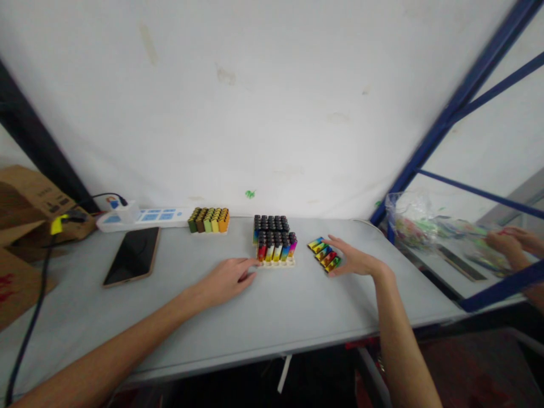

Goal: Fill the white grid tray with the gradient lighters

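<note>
The grey surface runs wide under a white wall, with a blue frame at 3 o'clock. A tray of upright lighters stands at the centre; the left hand, flat with fingers loosely spread, touches its near-left corner from 8 o'clock. The loose row of lighters, long axis running 10 to 4 o'clock, lies just right of the tray, and the right hand cups it from 3 o'clock, fingers open.

By my left fingertips stands a cream plastic tray packed with upright rainbow-coloured, black-capped lighters, while a short row of loose rainbow lighters lies flat on the grey table, touching my right fingers.
</note>
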`<state>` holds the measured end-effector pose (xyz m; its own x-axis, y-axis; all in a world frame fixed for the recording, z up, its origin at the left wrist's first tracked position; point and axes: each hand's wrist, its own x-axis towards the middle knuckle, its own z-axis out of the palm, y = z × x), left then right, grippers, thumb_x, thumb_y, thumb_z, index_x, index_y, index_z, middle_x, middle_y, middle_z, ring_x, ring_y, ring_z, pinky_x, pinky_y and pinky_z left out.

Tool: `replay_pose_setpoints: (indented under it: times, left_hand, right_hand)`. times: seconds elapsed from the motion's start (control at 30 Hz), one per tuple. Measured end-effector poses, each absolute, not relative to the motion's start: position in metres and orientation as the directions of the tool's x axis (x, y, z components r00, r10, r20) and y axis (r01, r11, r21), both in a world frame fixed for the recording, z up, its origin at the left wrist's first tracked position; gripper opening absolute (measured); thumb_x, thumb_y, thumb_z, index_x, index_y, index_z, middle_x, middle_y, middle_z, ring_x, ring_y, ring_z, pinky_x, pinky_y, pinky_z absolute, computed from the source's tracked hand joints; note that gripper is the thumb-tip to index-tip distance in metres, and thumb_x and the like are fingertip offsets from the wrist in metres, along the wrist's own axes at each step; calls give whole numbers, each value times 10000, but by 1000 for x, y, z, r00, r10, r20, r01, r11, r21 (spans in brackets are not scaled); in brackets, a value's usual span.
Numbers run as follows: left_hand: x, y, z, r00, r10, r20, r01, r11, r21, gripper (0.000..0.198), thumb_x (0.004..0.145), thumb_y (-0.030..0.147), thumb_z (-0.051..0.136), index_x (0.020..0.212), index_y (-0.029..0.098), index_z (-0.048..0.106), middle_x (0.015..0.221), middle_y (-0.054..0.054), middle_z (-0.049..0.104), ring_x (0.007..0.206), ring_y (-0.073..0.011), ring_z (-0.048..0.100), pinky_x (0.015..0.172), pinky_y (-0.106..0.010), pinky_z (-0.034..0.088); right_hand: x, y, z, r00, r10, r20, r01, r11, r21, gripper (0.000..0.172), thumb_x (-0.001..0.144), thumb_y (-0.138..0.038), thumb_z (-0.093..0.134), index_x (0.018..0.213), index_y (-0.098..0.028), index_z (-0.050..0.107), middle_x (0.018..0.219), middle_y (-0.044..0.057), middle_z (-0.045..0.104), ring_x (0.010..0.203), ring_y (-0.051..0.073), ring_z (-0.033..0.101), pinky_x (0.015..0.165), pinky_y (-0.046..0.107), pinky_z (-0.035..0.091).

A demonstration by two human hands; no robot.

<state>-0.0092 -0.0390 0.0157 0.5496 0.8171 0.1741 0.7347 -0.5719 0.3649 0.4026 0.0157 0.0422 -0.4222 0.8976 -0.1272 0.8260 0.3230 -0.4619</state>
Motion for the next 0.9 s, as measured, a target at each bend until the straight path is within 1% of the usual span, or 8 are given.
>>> replay_pose_setpoints:
  times: [0.13, 0.2, 0.37, 0.57, 0.67, 0.73, 0.8, 0.9]
  left_hand:
    - [-9, -39, 16, 550, 817, 172, 740, -572, 354, 333, 974, 295, 468, 1257, 219, 626, 839, -25, 692, 738, -194, 645, 712, -271, 462]
    - [-9, -40, 16, 549, 819, 166, 745, -570, 346, 336, 975, 299, 464, 1258, 216, 625, 847, -29, 693, 747, -199, 646, 723, -276, 465]
    - [-8, -41, 17, 545, 823, 161, 753, -564, 339, 341, 966, 300, 461, 1251, 214, 628, 856, -32, 695, 755, -201, 647, 734, -277, 473]
    - [-8, -41, 18, 547, 822, 160, 751, -566, 339, 346, 964, 301, 458, 1253, 214, 628, 835, -31, 690, 755, -203, 649, 737, -282, 481]
    - [-7, -42, 20, 550, 820, 161, 750, -569, 338, 351, 963, 299, 452, 1252, 207, 629, 846, -38, 693, 758, -208, 651, 745, -290, 487]
    - [-8, -42, 20, 553, 817, 162, 744, -572, 345, 349, 963, 302, 449, 1247, 207, 629, 850, -40, 694, 755, -209, 651, 741, -290, 488]
    - [-8, -42, 20, 558, 812, 168, 735, -579, 354, 344, 964, 305, 453, 1244, 209, 628, 857, -41, 695, 754, -209, 652, 735, -286, 486]
    - [-10, -42, 18, 561, 808, 180, 731, -586, 350, 329, 967, 300, 461, 1239, 213, 625, 872, -40, 696, 758, -206, 653, 732, -281, 480]
  right_hand:
    - [392, 27, 31, -384, 915, -125, 857, 304, -415, 1133, 641, -665, 795, 1569, -204, 339, 1669, 155, 130, 1540, 378, 75, 1243, 546, 150]
    - [386, 31, 25, -400, 911, -98, 847, 326, -420, 1068, 688, -668, 760, 1559, -196, 360, 1657, 156, 188, 1535, 362, 138, 1245, 526, 171]
    - [378, 33, 17, -434, 901, -1, 810, 390, -438, 865, 773, -623, 712, 1493, -211, 469, 1575, 141, 400, 1444, 322, 397, 1225, 458, 280]
    - [379, 24, 32, -411, 910, 52, 821, 394, -413, 827, 732, -567, 778, 1433, -207, 527, 1446, 163, 517, 1335, 331, 511, 1164, 460, 373]
    - [385, 16, 42, -349, 937, 7, 849, 320, -420, 816, 711, -521, 811, 1416, -226, 526, 1380, 150, 550, 1231, 304, 583, 1092, 440, 445]
    - [390, 11, 48, -270, 961, -69, 884, 218, -413, 788, 700, -480, 828, 1385, -223, 536, 1340, 151, 568, 1146, 282, 627, 988, 400, 512]
    - [395, 8, 51, -199, 966, -164, 912, 122, -391, 694, 698, -420, 834, 1302, -202, 572, 1249, 141, 624, 1045, 257, 662, 867, 348, 544]
    - [399, 6, 55, -160, 950, -268, 930, 54, -363, 468, 710, -348, 815, 1109, -191, 628, 1057, 85, 715, 924, 230, 682, 745, 299, 526]
